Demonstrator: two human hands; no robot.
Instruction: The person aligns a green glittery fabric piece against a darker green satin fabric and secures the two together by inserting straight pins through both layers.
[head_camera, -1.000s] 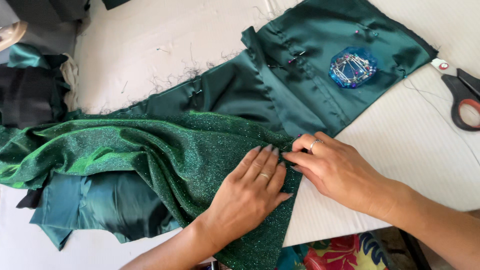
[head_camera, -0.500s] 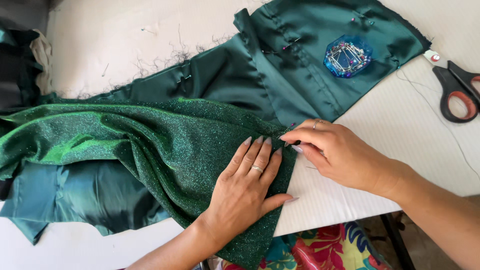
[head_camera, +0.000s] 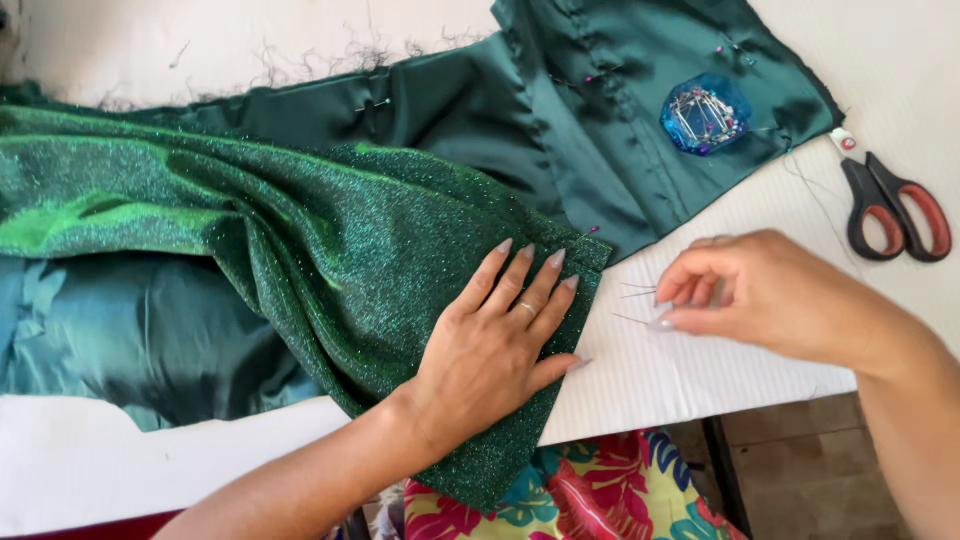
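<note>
The left hand (head_camera: 495, 350) lies flat, fingers spread open, on the glittery green fabric (head_camera: 330, 240) at its edge on the white counter (head_camera: 700, 370). The right hand (head_camera: 770, 295) pinches thin pins (head_camera: 635, 293) just beside that edge. Several pins already sit in the dark satin piece (head_camera: 600, 100); the glittery edge looks not yet pinned.

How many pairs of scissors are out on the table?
1: the scissors with red-and-black handles lie on the white table at the far right, just past the green satin's corner. Others could be hidden under the fabric.
</note>
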